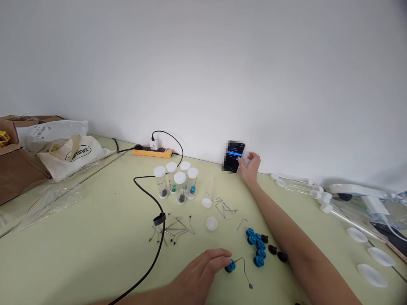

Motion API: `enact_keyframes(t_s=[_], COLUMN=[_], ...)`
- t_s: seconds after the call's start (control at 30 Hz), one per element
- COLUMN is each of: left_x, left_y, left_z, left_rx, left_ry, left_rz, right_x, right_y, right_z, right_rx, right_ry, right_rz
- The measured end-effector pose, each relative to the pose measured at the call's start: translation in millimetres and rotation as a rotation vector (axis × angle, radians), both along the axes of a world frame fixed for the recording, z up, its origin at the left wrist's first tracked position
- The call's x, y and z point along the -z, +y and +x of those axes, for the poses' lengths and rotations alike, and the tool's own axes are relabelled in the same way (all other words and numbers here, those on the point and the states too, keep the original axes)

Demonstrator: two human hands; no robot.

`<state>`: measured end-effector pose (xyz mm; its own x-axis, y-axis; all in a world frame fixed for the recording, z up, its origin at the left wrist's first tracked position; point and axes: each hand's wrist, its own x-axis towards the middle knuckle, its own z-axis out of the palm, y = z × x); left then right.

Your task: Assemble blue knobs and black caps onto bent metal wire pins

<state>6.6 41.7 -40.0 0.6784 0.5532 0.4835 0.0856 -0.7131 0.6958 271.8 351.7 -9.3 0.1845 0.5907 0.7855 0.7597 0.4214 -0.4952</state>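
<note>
Pale green worktop (79,237) under me: five capped tubes (178,182) stand loaded, loose wire hooks (173,228) and blue beads (257,248) remain. My left hand (203,271) pinches a blue bead on wire (231,265); my right hand (251,166) touches the phone (234,156), fingers seemingly loose.

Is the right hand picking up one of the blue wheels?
No, the right hand is at the phone leaning on the wall; the left hand holds a blue wheel.
</note>
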Motion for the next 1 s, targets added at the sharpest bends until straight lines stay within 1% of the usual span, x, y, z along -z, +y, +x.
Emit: enact_keyframes(t_s=[0.23, 0.37, 0.43, 0.53, 0.63, 0.7, 0.8, 0.9, 1.0], left_x=[-4.1, -9.2, -16.2, -31.1, -42.6, -45.1, -43.8, -42.2, -43.0], left_y=[-1, -2, -4, -9, -13, -15, -16, -17, -18], left_z=[1, 1, 0, -2, -4, -4, -5, -5, -5], left_rx=[0.007, -0.008, -0.019, -0.015, -0.018, -0.028, -0.041, -0.086, -0.116], left_ry=[0.019, 0.023, 0.024, 0.046, 0.065, 0.067, 0.098, 0.136, 0.155], left_rz=[0.016, 0.036, 0.042, 0.039, 0.045, 0.062, 0.085, 0.08, 0.051], right_x=[-2.0, -1.2, 0.2, 3.6, 7.7, 10.0, 11.3, 10.0, 7.4], right_y=[-1, -4, -5, -7, -16, -28, -57, -97, -143], right_z=[-1, 1, 4, 12, 23, 30, 41, 50, 54], right_rx=[-0.019, -0.044, -0.034, -0.001, 0.008, -0.01, -0.067, -0.141, -0.198], right_ry=[0.031, 0.1, 0.17, 0.323, 0.505, 0.604, 0.673, 0.658, 0.608], right_rz=[-0.015, -0.026, -0.037, -0.067, -0.137, -0.2, -0.298, -0.404, -0.485])
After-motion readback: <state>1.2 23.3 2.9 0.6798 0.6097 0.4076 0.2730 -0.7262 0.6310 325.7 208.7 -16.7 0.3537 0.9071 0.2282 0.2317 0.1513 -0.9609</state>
